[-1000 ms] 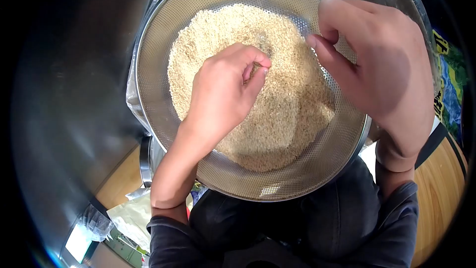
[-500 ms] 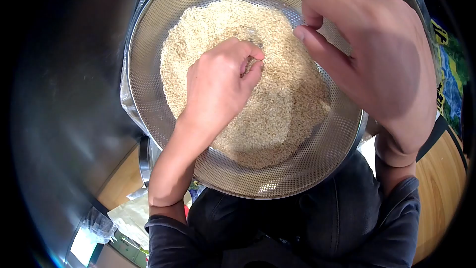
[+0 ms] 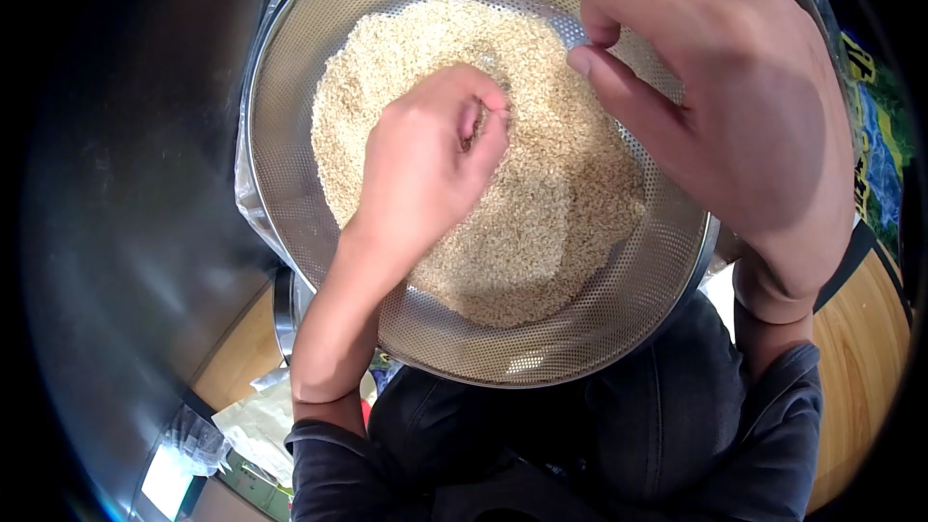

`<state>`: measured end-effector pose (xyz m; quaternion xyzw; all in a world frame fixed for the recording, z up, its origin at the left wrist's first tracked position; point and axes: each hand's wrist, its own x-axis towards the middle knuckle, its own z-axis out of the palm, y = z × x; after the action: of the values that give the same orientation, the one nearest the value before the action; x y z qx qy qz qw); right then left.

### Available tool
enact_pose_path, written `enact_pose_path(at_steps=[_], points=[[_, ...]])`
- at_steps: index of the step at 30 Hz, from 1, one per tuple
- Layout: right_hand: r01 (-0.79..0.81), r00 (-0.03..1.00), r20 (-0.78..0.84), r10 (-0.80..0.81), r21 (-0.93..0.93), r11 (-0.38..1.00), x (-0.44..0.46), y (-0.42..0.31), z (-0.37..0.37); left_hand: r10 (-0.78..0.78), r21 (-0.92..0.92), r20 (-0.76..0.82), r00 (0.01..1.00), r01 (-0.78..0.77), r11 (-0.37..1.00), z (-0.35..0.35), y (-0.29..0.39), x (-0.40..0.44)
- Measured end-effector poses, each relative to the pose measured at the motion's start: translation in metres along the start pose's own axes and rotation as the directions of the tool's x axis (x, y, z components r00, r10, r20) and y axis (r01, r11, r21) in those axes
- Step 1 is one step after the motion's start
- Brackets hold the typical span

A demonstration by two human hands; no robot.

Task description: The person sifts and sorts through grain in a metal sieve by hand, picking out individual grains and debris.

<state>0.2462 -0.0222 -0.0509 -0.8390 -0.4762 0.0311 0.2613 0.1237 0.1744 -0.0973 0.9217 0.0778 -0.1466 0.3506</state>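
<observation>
A round metal mesh sieve (image 3: 285,126) with a shiny rim holds a wide mound of pale tan grains (image 3: 512,266). Over the middle of the mound is my left hand (image 3: 425,155), its thumb and index fingertips pinched together and the other fingers curled. Grain colour shows through the gap in that pinch, but what it holds is too small to make out. My right hand (image 3: 744,106) hovers above the sieve's right side, index finger curled toward the thumb. Whatever lies between those fingertips, if anything, I cannot make out. The hands are apart.
Clear plastic film (image 3: 249,179) shows around the sieve's outside. My dark trousers (image 3: 619,416) are below it. A wooden surface (image 3: 860,367) lies at right, beside a colourful printed bag (image 3: 880,135). Pale packaging (image 3: 256,425) and crumpled clear plastic (image 3: 193,445) are at lower left.
My left hand has shifted slightly up and left, with its pinch closing a little. My right hand has barely moved; the grain mound looks the same.
</observation>
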Motion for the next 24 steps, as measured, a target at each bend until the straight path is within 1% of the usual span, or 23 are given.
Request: enact_pose_path(at_steps=[1,3,4,7,8,10,11,13,15,18,20,21,23,24], points=[[-0.004,1.0,-0.003,0.004,0.001,1.0,0.0,0.0,0.0,0.002,0.0,0.004,1.0,-0.002,1.0,-0.002,0.0,0.001],[-0.007,1.0,-0.009,0.007,0.002,1.0,-0.001,-0.001,0.001,-0.053,-0.312,-0.099,0.994,0.019,0.95,-0.007,0.0,0.002],[-0.007,1.0,-0.012,0.007,0.002,1.0,-0.001,-0.001,0.001,-0.069,-0.388,-0.118,0.991,0.018,0.922,-0.012,0.007,0.004],[-0.062,0.998,-0.009,0.062,0.028,0.998,-0.004,-0.001,0.003,-0.038,-0.595,-0.239,0.97,-0.115,0.795,-0.025,0.023,0.016],[-0.057,0.995,-0.081,0.062,0.056,0.997,-0.009,0.003,0.008,-0.026,-0.625,-0.275,0.961,-0.158,0.764,-0.03,0.03,0.021],[-0.04,0.985,-0.167,0.052,0.072,0.997,-0.008,0.003,0.007,-0.006,-0.675,-0.256,0.967,-0.175,0.717,-0.044,0.045,0.03],[-0.084,0.991,-0.105,0.089,0.051,0.995,-0.007,-0.001,0.003,0.007,-0.668,-0.271,0.962,-0.194,0.718,-0.047,0.05,0.035],[-0.113,0.991,-0.072,0.116,0.037,0.993,-0.005,-0.003,0.0,-0.033,-0.732,-0.283,0.959,-0.194,0.653,-0.048,0.061,0.047],[-0.138,0.989,-0.047,0.14,0.043,0.99,-0.005,-0.004,-0.003,-0.045,-0.744,-0.284,0.958,-0.191,0.64,-0.05,0.079,0.053],[-0.142,0.988,-0.048,0.145,0.058,0.988,-0.004,-0.005,-0.004,-0.093,-0.759,-0.288,0.953,-0.168,0.629,-0.049,0.082,0.06],[-0.142,0.988,-0.05,0.145,0.063,0.988,-0.005,-0.004,-0.004,-0.121,-0.743,-0.335,0.935,-0.182,0.644,-0.047,0.063,0.065],[-0.139,0.989,-0.053,0.142,0.057,0.989,-0.005,-0.004,-0.003,-0.122,-0.743,-0.331,0.936,-0.179,0.645,-0.047,0.061,0.064],[-0.137,0.989,-0.05,0.14,0.055,0.989,-0.007,-0.004,-0.002,-0.173,-0.699,-0.353,0.919,-0.136,0.702,-0.049,0.057,0.059],[-0.136,0.989,-0.046,0.138,0.047,0.99,-0.007,-0.004,-0.003,-0.18,-0.699,-0.35,0.919,-0.129,0.703,-0.049,0.054,0.056]])
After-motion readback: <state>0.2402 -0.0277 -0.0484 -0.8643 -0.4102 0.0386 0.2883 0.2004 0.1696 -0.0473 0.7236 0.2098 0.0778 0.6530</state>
